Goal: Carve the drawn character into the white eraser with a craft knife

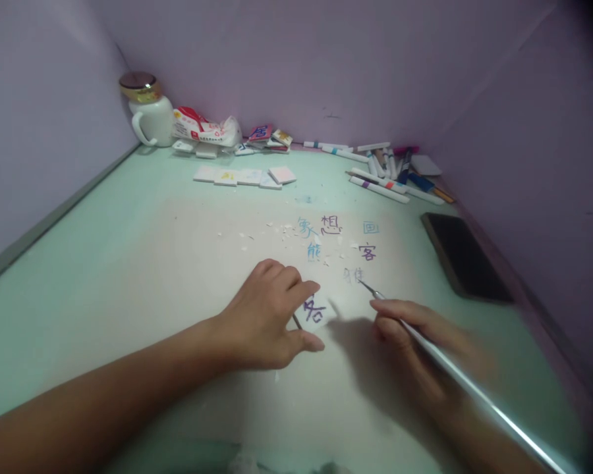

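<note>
Looking down over a pale green table (113,230), we see both our bare hands at work. Our right hand (420,349) grasps a slim silver tool (454,371), its dark tip pointing at faint grey characters (353,275) on the tabletop; we cannot tell whether it touches. Our left hand (271,316) rests ahead of us, thumb and forefinger parted around a purple character (313,308); we cannot tell whether they clamp anything. Beyond our fingers, white scraps (244,249) lie scattered near blue and purple characters (331,225). Farther back sits an overlapping row of white tiles (250,176). To our right are a dark phone (467,257) and a pile of markers (378,189); at the far left corner, a white mug (155,122) stands beside a plastic packet (207,128).
</note>
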The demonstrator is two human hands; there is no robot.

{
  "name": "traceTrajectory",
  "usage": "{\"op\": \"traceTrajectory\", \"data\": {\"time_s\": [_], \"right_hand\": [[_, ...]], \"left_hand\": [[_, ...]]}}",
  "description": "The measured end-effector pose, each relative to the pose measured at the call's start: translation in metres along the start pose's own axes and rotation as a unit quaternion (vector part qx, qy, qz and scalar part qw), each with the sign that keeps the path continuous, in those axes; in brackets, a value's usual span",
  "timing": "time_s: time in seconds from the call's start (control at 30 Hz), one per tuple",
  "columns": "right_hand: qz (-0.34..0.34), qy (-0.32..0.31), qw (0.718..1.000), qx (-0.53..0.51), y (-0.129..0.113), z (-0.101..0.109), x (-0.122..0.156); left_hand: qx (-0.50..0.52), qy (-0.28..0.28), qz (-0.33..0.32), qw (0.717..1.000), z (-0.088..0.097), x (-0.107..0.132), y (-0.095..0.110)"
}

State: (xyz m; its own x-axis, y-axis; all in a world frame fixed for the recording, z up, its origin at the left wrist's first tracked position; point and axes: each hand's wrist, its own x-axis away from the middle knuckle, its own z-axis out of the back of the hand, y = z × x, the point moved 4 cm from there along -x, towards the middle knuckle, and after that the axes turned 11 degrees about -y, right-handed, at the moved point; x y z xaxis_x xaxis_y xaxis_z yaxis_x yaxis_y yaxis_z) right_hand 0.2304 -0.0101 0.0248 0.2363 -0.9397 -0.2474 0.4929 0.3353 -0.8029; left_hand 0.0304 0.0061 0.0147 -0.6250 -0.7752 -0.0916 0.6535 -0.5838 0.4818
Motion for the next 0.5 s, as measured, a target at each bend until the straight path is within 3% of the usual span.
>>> {"op": "traceTrajectory", "data": {"time_s": [0.1,0.17,0.27,0.4,0.5], "right_hand": [[0.024,-0.083,0.993,-0.084,0.008,0.001,-0.004],[0.003,-0.119,0.983,-0.138,0.019,0.007,-0.008],[-0.039,-0.187,0.945,-0.264,0.035,0.015,-0.014],[-0.095,-0.223,0.917,-0.316,0.036,0.015,-0.017],[-0.147,-0.197,0.921,-0.303,0.025,0.008,-0.014]], "left_hand": [[-0.010,-0.012,0.010,1.000,-0.001,-0.001,0.000],[-0.006,-0.019,0.014,1.000,-0.001,-0.001,0.000],[-0.008,-0.024,0.007,1.000,0.000,-0.001,0.002],[-0.008,-0.021,-0.001,1.000,0.000,-0.001,0.003],[-0.008,-0.013,0.006,1.000,0.001,-0.001,0.003]]}}
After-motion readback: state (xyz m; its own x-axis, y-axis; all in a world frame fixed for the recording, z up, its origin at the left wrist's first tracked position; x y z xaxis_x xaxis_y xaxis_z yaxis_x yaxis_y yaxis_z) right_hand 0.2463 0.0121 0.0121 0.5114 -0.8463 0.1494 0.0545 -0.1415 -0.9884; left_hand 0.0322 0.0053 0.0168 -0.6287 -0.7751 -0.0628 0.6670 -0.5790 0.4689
